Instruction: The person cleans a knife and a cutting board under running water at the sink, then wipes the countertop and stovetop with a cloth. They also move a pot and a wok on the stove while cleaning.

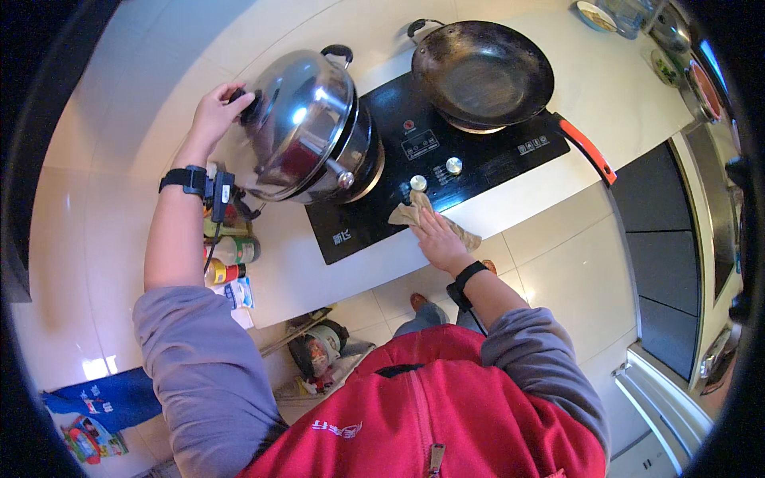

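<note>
My left hand (pixel 216 113) grips the black knob of a domed metal pot lid (pixel 305 113), which sits tilted over a steel pot (pixel 358 158) on the left burner. My right hand (pixel 439 239) presses a tan cloth (pixel 412 212) on the front edge of the black glass cooktop (pixel 382 230), just below two silver control knobs (pixel 436 174). On the right burner rests a dark wok (pixel 487 74), its red-and-black handle (pixel 586 149) reaching out over the counter's front edge.
Seasoning bottles (pixel 236 250) and packets stand at the counter's left end. Bowls (pixel 596 17) and dishes lie at the far right. An appliance door (pixel 663 400) stands ajar at lower right. Below the counter are a dark round container (pixel 320 352) and bags.
</note>
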A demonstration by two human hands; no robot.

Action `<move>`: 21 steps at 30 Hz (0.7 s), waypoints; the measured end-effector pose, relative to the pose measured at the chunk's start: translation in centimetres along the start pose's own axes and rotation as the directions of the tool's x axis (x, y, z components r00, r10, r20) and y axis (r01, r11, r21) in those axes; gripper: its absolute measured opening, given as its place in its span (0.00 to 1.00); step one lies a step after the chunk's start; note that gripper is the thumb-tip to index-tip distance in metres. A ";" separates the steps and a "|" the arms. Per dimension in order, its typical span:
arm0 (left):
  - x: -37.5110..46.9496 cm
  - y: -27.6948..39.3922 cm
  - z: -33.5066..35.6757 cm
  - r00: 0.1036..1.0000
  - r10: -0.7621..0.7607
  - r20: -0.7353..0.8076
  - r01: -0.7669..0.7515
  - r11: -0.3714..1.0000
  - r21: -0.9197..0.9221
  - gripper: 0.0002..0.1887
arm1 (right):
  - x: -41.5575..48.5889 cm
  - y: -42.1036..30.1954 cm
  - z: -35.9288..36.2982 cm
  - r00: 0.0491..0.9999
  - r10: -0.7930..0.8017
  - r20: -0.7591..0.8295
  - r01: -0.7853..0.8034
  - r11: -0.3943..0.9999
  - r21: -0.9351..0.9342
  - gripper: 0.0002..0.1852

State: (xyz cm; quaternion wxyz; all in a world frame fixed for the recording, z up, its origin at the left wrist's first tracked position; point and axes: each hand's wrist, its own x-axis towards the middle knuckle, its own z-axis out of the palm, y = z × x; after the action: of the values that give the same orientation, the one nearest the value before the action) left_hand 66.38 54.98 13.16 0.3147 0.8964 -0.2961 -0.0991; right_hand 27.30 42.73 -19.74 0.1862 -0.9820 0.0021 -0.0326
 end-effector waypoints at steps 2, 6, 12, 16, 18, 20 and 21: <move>-1.2 0.2 -0.7 1.000 0.015 0.026 -0.014 1.000 -0.026 0.25 | 0.3 0.3 0.1 1.000 0.010 0.021 -0.010 1.000 -0.002 0.24; -7.0 -0.9 -2.7 0.935 0.208 -0.287 -0.225 0.974 -0.027 0.19 | 1.0 -0.4 0.5 0.997 0.039 0.073 -0.039 0.999 -0.005 0.28; -28.4 -9.5 -3.3 0.828 0.056 -0.558 -0.102 0.993 -0.051 0.10 | 7.5 -5.7 2.5 0.993 -0.024 0.117 0.025 1.000 -0.004 0.30; -41.6 -15.9 1.1 0.698 -0.444 -0.562 0.340 0.896 -0.285 0.10 | 13.9 -9.0 4.7 0.988 -0.120 0.095 0.126 0.990 -0.062 0.32; -46.4 -17.8 3.8 0.676 -0.607 -0.417 0.465 0.791 -0.398 0.09 | 14.5 -9.2 5.1 0.988 -0.106 0.115 0.114 0.991 -0.068 0.31; -50.0 -18.2 6.9 0.713 -0.567 -0.413 0.499 0.824 -0.269 0.08 | 13.9 -8.4 4.8 0.995 -0.071 0.070 0.076 0.995 -0.064 0.32; -50.9 -18.4 7.9 0.677 -0.636 -0.370 0.514 0.769 -0.381 0.08 | 13.4 -7.7 4.5 1.000 0.020 0.010 -0.019 0.999 -0.045 0.32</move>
State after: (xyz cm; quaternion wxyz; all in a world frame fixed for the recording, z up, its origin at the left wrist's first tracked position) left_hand 31.13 92.70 -4.94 0.4381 0.8927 0.1052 -0.0048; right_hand 40.88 51.28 -20.25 0.1646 -0.9860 0.0114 -0.0254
